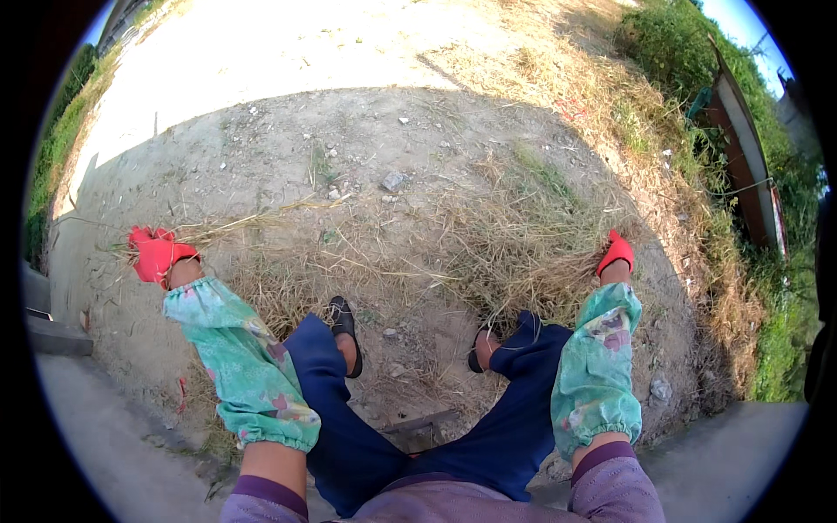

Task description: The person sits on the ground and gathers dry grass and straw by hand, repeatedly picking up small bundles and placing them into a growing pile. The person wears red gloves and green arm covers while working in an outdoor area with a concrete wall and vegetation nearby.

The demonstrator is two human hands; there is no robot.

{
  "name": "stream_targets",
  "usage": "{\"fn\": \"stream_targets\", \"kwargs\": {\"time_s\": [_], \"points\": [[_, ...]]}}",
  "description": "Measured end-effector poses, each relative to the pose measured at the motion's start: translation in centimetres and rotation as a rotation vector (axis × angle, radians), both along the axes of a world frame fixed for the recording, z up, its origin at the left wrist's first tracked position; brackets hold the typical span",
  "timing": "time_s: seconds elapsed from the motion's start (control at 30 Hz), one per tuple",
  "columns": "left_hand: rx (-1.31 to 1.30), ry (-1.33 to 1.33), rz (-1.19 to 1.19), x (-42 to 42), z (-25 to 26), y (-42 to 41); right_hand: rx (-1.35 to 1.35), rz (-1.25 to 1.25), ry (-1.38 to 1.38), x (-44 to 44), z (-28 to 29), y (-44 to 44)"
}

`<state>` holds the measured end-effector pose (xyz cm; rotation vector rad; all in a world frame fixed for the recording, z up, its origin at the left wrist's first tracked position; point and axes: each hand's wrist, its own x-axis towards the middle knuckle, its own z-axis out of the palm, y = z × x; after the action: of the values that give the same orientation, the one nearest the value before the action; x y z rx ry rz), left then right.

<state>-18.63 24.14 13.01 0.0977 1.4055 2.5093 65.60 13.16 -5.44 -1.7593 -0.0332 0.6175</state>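
Note:
My left hand (157, 253), in a red glove, is out to the left and closed around a thin bunch of dry grass stalks (248, 225). The stalks stretch rightward over the ground, and a few loose strands hang across the wrist. Far to the right, my right hand (616, 255), also red-gloved, grips the ends of dry grass (565, 271) at the edge of a loose heap (510, 242); its fingertips are partly hidden. More dry grass (274, 287) lies between the hands, in front of my feet. Green patterned sleeve covers (245, 359) reach over both forearms.
My dark shoes (344, 333) stand apart on bare soil, with a grey stone (393, 181) farther ahead. Concrete (118, 431) borders the soil nearby. Weeds and a leaning panel (742, 144) line the right side. Concrete blocks (55, 330) sit at the left.

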Motion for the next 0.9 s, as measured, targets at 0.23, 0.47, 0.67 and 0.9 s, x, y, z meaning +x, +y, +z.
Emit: {"fn": "stream_targets", "kwargs": {"time_s": [0.23,0.47,0.67,0.9], "points": [[-0.551,0.672,-0.015,4.8,2.8,-0.7,0.655,-0.061,0.224,-2.9,7.2,-0.5],[0.048,0.425,-0.63,16.9,3.0,1.0,1.047,0.568,0.423,-12.4,25.1,1.3],[-0.047,0.365,-0.905,19.7,3.7,1.3,1.373,1.144,0.402,-19.3,38.9,0.0],[0.018,0.349,-1.282,21.4,0.2,2.2,1.423,1.228,0.699,-22.4,41.6,1.2]]}}
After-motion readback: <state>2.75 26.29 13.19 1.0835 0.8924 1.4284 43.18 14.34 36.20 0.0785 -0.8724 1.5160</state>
